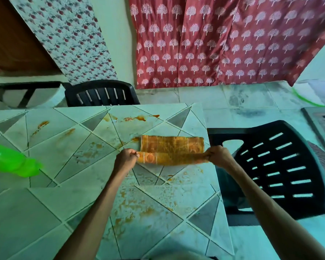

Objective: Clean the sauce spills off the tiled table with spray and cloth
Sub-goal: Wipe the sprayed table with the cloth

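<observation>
While tiled table (45,209) carries orange sauce smears (133,119) from 12 to 6 o'clock, yellow cloth (172,146) lies at 1 o'clock, near edge folded up. Left hand (125,158) pinches its left end, right hand (218,154) its right end. Green spray bottle (13,160) at 9 o'clock.

The sauce-smeared tiled table (45,212) carries an orange cloth (172,146) and a green bottle (13,161).
</observation>
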`<state>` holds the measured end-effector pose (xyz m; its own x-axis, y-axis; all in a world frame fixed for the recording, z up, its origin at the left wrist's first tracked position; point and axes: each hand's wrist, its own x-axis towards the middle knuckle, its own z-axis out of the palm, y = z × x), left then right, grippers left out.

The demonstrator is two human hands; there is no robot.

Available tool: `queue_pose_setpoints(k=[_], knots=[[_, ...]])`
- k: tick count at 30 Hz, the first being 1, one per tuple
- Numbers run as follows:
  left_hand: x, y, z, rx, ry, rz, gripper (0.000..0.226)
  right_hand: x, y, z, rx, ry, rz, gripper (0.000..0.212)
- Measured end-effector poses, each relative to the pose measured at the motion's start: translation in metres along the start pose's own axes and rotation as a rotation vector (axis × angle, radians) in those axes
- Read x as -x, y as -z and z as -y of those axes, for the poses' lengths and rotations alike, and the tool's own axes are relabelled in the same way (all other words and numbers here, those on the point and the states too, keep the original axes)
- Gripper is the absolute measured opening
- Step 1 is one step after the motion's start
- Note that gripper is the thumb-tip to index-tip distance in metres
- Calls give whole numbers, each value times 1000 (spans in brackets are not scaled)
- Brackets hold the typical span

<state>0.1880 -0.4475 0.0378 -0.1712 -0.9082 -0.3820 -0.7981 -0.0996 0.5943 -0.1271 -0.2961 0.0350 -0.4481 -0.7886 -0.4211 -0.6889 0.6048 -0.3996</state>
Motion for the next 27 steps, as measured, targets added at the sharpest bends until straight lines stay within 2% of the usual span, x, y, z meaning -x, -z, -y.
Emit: queue_pose_setpoints(k=[3,6,9,13,16,19,22,24,27], knots=[[3,-16,23,-52,53,68,15,1,-12,-4,60,72,68,24],[-1,-22,29,23,-60,42,14,-6,-15,-5,-55,99,65,29],[-11,-21,22,167,-199,-3,7,-17,-11,-5,-259,32,-95,12],[-45,-27,3,250,-249,-144,14,-45,-9,7,-426,-80,-271,18],[-81,-41,-3,185,-188,-123,19,-70,-18,14,-469,-150,-299,22],[-94,-53,2,-5,-158,-166,26,-72,-32,22,-265,-218,-371,32],[-75,-66,5,-187,-324,-315,25,-54,-47,29,-69,-88,-430,32],[-57,-75,3,-265,-400,-343,30,-42,-60,34,15,22,-371,26],[-43,-88,11,-314,-304,-286,49,-30,-79,32,100,89,-251,27]])
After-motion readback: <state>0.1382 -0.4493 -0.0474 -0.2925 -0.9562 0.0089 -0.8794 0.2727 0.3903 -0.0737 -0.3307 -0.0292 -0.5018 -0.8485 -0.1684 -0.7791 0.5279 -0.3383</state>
